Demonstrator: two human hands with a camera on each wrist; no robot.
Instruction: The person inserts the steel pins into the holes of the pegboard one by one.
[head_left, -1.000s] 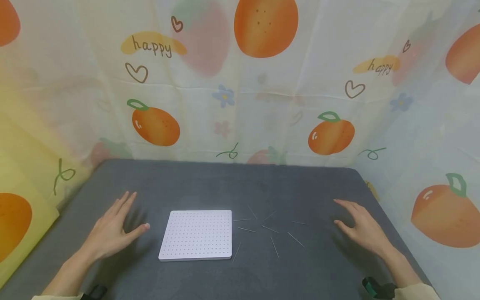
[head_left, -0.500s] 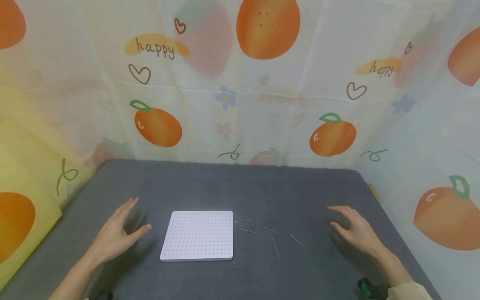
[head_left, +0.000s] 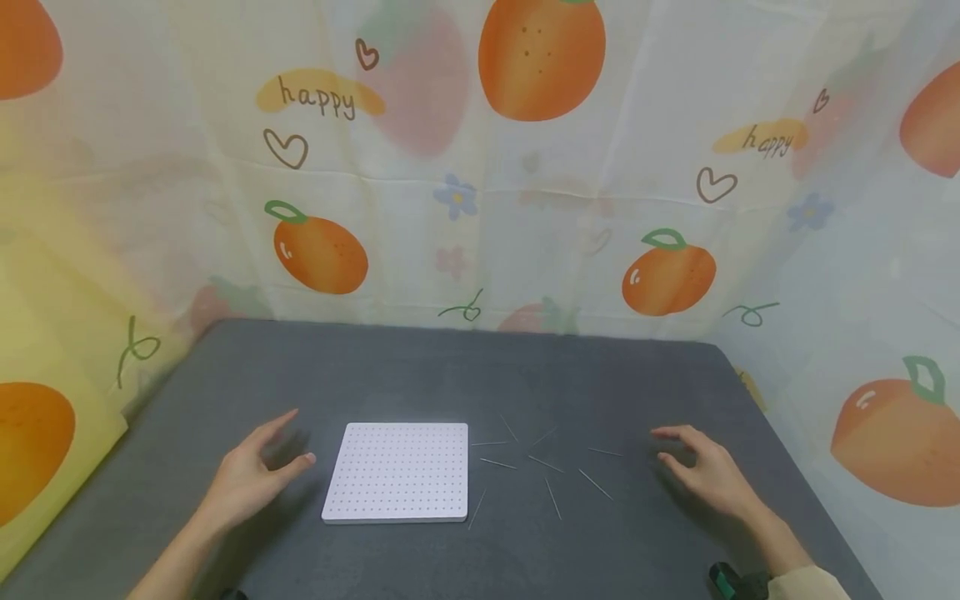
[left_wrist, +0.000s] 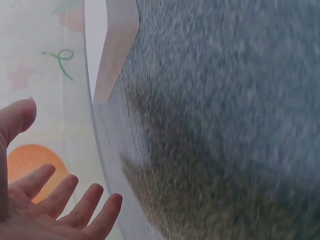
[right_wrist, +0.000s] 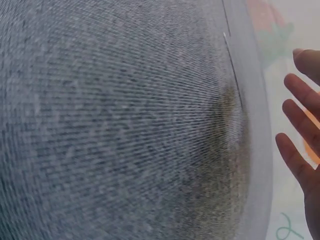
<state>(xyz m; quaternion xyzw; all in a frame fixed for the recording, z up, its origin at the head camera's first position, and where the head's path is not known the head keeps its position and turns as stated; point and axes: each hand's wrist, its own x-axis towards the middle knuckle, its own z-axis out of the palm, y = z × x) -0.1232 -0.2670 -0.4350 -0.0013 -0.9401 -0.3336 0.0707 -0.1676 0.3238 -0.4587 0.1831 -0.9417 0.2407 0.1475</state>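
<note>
A white square pegboard (head_left: pixel 397 473) with rows of small holes lies flat on the dark grey table, left of centre. Several thin, silvery needle-like sticks (head_left: pixel 595 483) are scattered on the table to its right. My left hand (head_left: pixel 247 483) hovers left of the board, thumb and fingers spread apart and holding nothing. In the left wrist view the board's edge (left_wrist: pixel 116 55) shows above that hand's fingers. On the far side of the sticks, my right hand (head_left: pixel 708 477) hangs over the table, fingers loosely bent with nothing between them; the right wrist view shows its fingertips apart.
The grey table (head_left: pixel 465 375) ends at a back edge against a hanging cloth (head_left: pixel 525 217) printed with oranges and hearts. The same cloth closes in both sides. A dark wrist strap (head_left: pixel 738 582) sits at my right sleeve.
My left hand has shifted right toward the board, its fingers bending more. The right hand has moved slightly left, thumb and fingers drawing closer together. Board and sticks stay in place.
</note>
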